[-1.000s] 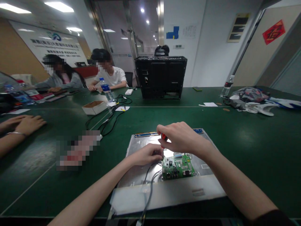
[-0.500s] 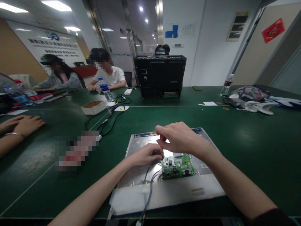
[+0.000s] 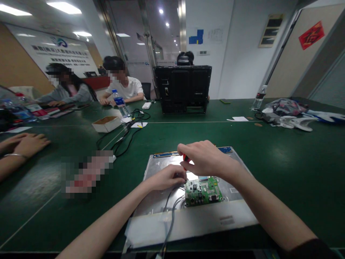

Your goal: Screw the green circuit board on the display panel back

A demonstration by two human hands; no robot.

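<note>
A green circuit board (image 3: 205,190) lies on the silvery back of a flat display panel (image 3: 153,198). My right hand (image 3: 203,156) is closed around the red and black handle of a screwdriver (image 3: 185,158), held upright over the board's upper left corner. Beside the shaft, my left hand (image 3: 171,176) has its fingers pinched together low at that corner; what they hold, if anything, is hidden. Grey cables (image 3: 172,219) run from the board's left side down over the panel's near edge. A blue strip board (image 3: 168,154) lines the panel's far edge.
A black monitor housing (image 3: 184,88) stands across the green table (image 3: 283,172). Black cables (image 3: 124,136), an open carton (image 3: 106,124) and a water bottle (image 3: 120,102) are left of it. Gloves (image 3: 295,122) lie at right. Another person's hands (image 3: 29,145) rest at left.
My hands stay in nearly the same place at the board's corner. The view has shifted very slightly; nothing else has visibly moved.
</note>
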